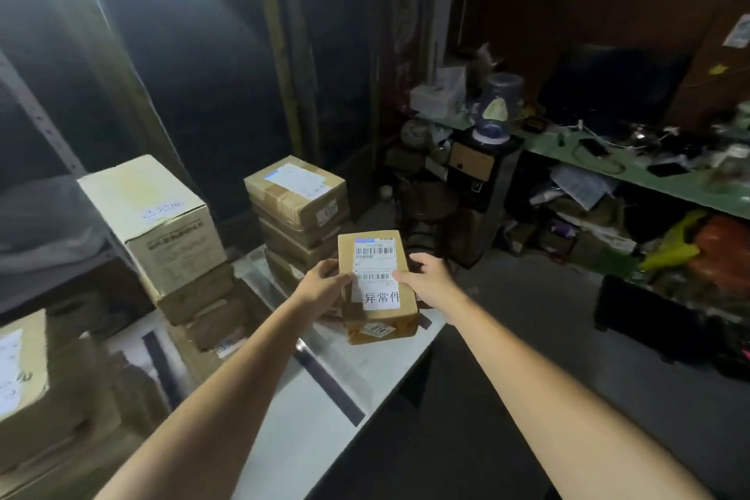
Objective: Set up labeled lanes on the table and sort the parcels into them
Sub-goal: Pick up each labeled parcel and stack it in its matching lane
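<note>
We gripped the parcel (375,280) between left hand (324,285) and right hand (431,281) (one per long side), its length pointing away.

- White surface (324,438), its edge running from near to far.
- Two dark tape strips, one (330,388) farther along, the other (160,361) nearer left, lie flat across it, well apart.
- Brown parcel stack (298,223) beyond the farther strip.
- Pale-topped box stack (154,215) between the strips.
- Near-left box stack (24,386) left of the nearer strip.
</note>
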